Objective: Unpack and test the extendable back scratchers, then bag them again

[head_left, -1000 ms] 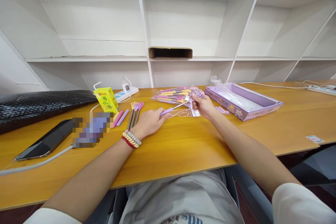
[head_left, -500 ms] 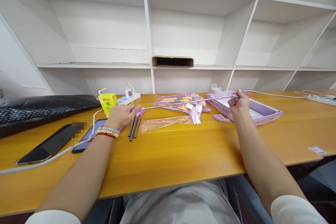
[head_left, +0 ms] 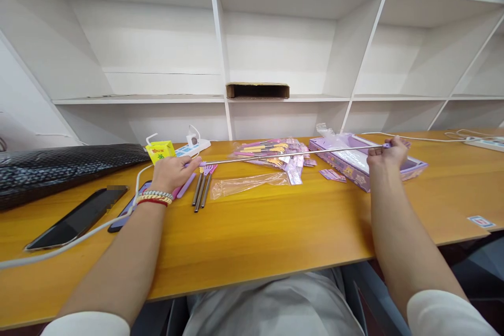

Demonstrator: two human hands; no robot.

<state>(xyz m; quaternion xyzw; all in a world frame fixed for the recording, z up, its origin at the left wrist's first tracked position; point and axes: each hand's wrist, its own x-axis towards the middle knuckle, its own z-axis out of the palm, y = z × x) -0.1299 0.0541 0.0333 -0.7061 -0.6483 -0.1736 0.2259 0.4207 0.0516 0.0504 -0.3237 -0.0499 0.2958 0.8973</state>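
A thin metal telescopic back scratcher (head_left: 291, 155) is stretched almost level between my hands, above the table. My left hand (head_left: 172, 172) is closed round its left end, where a bit of purple shows. At the other end my right hand (head_left: 389, 153) grips a purple part, over the purple box. Several collapsed back scratchers (head_left: 201, 190) with steel tubes and coloured claw heads lie just right of my left hand. Purple strips (head_left: 186, 186) show beside that hand. Behind the rod lies a pile of wrapped back scratchers (head_left: 271, 148) in clear bags.
An open purple box (head_left: 356, 170) with plastic inside stands at right. An emptied-looking clear sleeve (head_left: 248, 185) lies mid-table. At left are a black phone (head_left: 74, 220), a second phone (head_left: 118, 224), a white cable (head_left: 79, 239), a yellow carton (head_left: 159, 151) and a black wrapped bundle (head_left: 71, 170).
My hands have moved farther apart, the right one mostly rightward and the left one slightly left. The back scratcher's rod is drawn out longer. Purple strips now show beside my left hand.
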